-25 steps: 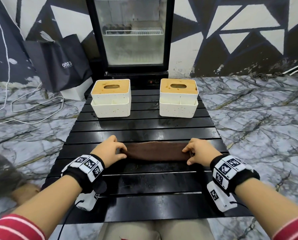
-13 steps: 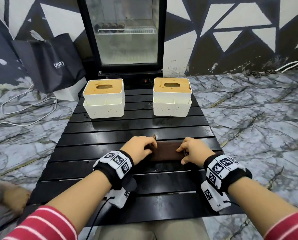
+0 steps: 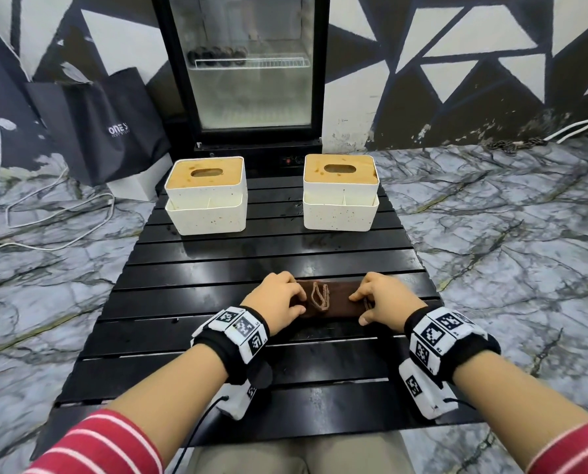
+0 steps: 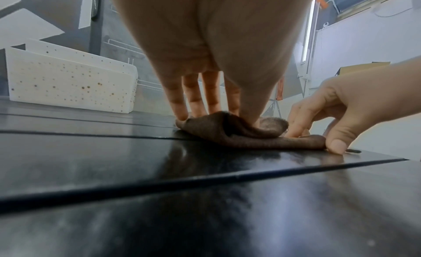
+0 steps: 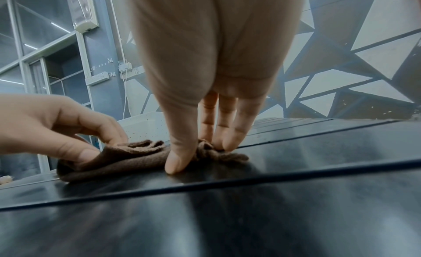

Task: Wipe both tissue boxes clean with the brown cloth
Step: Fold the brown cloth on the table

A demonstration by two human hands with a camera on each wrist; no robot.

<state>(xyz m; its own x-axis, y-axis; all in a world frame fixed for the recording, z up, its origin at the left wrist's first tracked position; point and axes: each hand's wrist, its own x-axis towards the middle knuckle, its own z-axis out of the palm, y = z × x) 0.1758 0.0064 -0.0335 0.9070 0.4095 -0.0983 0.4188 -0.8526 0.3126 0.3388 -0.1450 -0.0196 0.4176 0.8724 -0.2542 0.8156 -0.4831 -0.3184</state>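
The folding of the soft, fuzzy brown cloth (image 3: 330,301) was judged to be the step in hand. Its left end was pinched by the left hand (image 3: 275,302), its right end by the right hand (image 3: 386,304), on the glossy black slatted table (image 3: 251,268). Beyond, two speckled white plastic tissue boxes (image 3: 206,196) with stained wooden lids stood unwiped; a firm one-handed grasp seemed called for next.

You wear red sleeves (image 3: 94,446) with thin white stripes, and black wristbands (image 3: 232,340) carrying white blocks printed with black square codes. A thin black cable (image 3: 197,429) trails from your left wristband.
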